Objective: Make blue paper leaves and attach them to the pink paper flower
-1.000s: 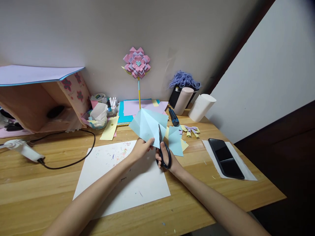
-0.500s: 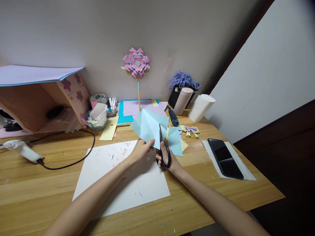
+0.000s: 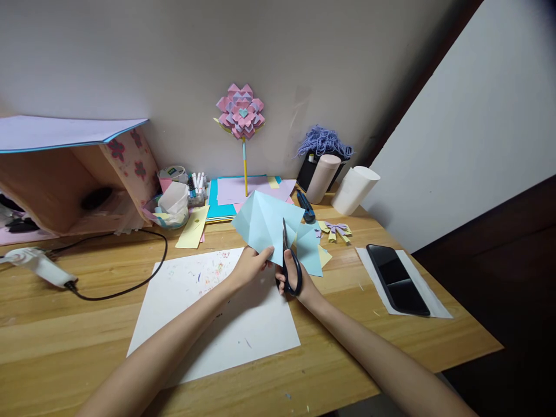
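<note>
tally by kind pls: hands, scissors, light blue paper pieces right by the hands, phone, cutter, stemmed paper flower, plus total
Hands: 2, left hand and right hand
Scissors: 1
Light-blue paper: 2, held piece and lying piece
Phone: 1
Cutter: 1
Paper flower: 1
Total: 8

Creased paper sheet (image 3: 260,223): pale blue. Scissors (image 3: 299,281): black handles. Origami flower (image 3: 240,121): pink and lilac, light-blue heart (image 3: 243,113) at centre; stem (image 3: 245,174) yellow, pale blue near top. Large paper sheet (image 3: 243,330): white, speckled red, orange and blue. Box panel (image 3: 130,167): pink, grey flowers outlined red. Box roof (image 3: 65,129): lilac, bright-blue edge. Yarn (image 3: 325,142): periwinkle. Utility knife (image 3: 306,206): blue and black. Tabletop (image 3: 78,347): honey-brown, wood grain.
</note>
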`<state>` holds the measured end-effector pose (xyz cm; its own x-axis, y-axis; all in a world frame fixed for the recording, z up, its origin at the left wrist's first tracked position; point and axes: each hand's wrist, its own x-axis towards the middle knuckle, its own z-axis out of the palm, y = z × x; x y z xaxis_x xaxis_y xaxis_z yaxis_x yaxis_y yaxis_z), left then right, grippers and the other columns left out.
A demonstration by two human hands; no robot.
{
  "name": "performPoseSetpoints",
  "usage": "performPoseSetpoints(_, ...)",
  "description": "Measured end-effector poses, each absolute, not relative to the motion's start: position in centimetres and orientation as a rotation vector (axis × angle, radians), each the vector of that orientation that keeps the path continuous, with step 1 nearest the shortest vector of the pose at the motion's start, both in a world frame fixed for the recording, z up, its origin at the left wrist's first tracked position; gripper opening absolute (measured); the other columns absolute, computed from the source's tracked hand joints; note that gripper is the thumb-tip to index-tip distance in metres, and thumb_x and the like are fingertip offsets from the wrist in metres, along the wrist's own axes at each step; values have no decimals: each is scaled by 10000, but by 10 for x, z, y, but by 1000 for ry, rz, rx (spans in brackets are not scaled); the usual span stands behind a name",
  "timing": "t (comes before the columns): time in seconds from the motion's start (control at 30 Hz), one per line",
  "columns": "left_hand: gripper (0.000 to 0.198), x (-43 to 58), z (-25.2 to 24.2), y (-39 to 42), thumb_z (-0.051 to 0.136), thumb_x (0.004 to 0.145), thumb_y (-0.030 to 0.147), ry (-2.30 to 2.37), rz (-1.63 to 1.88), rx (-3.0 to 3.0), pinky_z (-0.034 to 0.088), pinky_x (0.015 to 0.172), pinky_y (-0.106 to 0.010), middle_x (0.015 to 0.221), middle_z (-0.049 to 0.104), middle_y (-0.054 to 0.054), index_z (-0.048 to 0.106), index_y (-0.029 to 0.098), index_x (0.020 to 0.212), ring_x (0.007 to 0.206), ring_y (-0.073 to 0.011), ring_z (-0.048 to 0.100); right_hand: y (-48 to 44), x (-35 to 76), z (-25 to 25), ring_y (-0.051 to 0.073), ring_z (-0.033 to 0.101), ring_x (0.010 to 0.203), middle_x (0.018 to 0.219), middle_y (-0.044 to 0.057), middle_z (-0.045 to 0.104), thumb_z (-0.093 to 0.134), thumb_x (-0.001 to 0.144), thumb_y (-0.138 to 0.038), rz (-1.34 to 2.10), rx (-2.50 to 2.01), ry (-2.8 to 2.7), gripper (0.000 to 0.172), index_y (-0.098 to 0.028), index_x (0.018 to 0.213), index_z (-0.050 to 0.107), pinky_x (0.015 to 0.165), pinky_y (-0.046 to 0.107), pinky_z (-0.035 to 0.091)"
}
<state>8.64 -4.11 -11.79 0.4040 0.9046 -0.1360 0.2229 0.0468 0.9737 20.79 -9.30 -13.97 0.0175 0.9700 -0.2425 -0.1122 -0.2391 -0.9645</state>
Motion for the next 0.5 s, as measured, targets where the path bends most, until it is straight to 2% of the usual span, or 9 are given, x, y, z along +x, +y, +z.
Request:
performPoseSetpoints(0.37, 336, 86, -120, -40, 485, 728, 409, 1089, 772, 1456, 359, 521, -238, 433, 449, 24, 469, 167, 495, 457, -118, 452, -94, 207, -139, 46, 366, 295, 443, -100, 338, 387, 651, -765, 1413, -1300, -938, 574, -201, 756, 397, 281, 159, 384)
performPoseSetpoints(0.43, 328, 85, -121, -39, 484, 736, 402, 1090, 837, 1454, 393, 557, -247, 473, 518, 0, 520, 152, 528, 504, -137, 506, -93, 207, -139, 46, 369, 291, 438, -101, 348, 378, 646, -772, 1405, -1299, -933, 576, -203, 735, 378, 275, 159, 378)
performPoseSetpoints(0.5, 310, 85, -121, -37, 485, 745, 399, 1073, 917, 1396, 432, 619, -264, 590, 615, -40, 595, 126, 649, 602, -168, 576, -92, 207, -141, 46, 368, 282, 428, -104, 349, 371, 634, -785, 1403, -1300, -938, 586, -205, 719, 362, 263, 159, 367)
